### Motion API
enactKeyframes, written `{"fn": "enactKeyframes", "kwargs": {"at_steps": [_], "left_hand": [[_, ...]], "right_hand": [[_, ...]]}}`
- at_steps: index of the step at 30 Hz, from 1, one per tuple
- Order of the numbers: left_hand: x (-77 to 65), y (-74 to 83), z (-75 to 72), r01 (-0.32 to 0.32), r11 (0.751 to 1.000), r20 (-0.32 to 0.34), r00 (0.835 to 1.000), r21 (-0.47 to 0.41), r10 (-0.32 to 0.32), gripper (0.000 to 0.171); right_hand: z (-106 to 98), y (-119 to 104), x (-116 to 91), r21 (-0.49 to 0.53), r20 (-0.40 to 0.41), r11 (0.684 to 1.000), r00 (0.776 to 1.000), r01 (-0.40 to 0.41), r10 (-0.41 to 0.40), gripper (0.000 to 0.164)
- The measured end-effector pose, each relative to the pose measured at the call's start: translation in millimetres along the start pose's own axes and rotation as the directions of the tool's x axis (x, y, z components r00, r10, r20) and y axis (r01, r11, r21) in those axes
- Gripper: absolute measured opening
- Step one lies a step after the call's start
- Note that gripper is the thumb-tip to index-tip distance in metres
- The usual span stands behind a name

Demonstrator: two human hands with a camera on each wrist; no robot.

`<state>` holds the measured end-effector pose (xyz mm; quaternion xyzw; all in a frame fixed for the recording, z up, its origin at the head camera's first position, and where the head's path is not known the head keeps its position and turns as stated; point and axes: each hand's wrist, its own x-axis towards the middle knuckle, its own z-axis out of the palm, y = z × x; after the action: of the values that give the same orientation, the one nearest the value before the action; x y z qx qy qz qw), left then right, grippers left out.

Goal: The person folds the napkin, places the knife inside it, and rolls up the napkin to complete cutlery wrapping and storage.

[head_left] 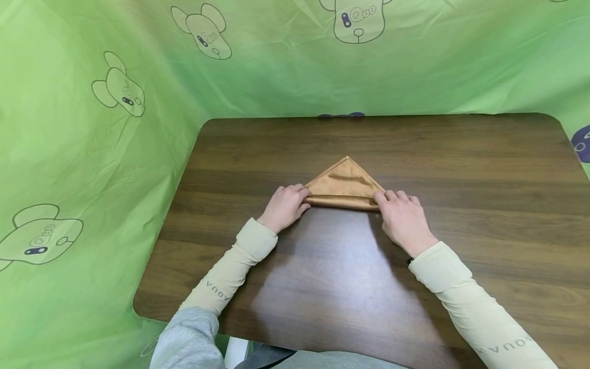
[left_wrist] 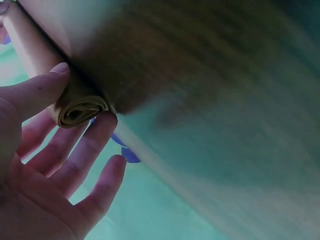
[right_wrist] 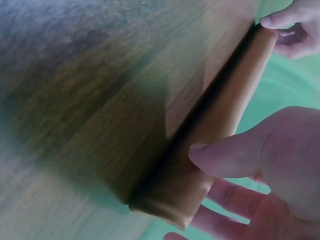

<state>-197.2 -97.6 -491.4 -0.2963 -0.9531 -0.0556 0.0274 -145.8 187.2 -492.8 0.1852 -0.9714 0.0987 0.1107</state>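
A shiny copper-brown cloth napkin (head_left: pixel 344 180) lies on the table, its near edge rolled into a tube and its far part a flat triangle pointing away. My left hand (head_left: pixel 287 206) grips the left end of the roll, thumb on the near side and fingers over the far side. In the left wrist view the coiled layers show at the end of the rolled napkin (left_wrist: pixel 82 111). At the opposite end, my right hand (head_left: pixel 405 218) pinches the roll between thumb and fingers. The right wrist view shows the smooth roll (right_wrist: pixel 220 110) stretching between both hands.
The brown wooden table (head_left: pixel 484 169) has rounded corners and reaches out on all sides of the cloth. Green curtains (head_left: pixel 276 66) with printed cartoon heads hang behind it and along the left. A bright light reflection falls on the table between the forearms.
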Motion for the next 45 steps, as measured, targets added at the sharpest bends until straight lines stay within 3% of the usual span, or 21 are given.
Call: {"fn": "enactKeyframes", "kwargs": {"at_steps": [12,31,45], "left_hand": [[0.9,-9.1,0.6,0.045,0.973,0.011,0.999,-0.226,-0.044,0.023],[3.8,-9.7,-4.5,0.099,0.958,0.058,0.995,-0.271,-0.086,0.029],[13.6,-10.7,-6.2,0.192,0.928,0.109,0.98,-0.319,-0.166,0.028]], "right_hand": [[-3.0,2.7,0.2,0.016,0.112,0.999,0.993,-0.045,0.043,0.029],[-1.7,8.4,3.5,0.035,0.186,0.997,0.981,-0.069,0.061,0.034],[-1.8,11.8,8.7,0.1,0.231,0.985,0.966,-0.14,0.114,0.037]]}}
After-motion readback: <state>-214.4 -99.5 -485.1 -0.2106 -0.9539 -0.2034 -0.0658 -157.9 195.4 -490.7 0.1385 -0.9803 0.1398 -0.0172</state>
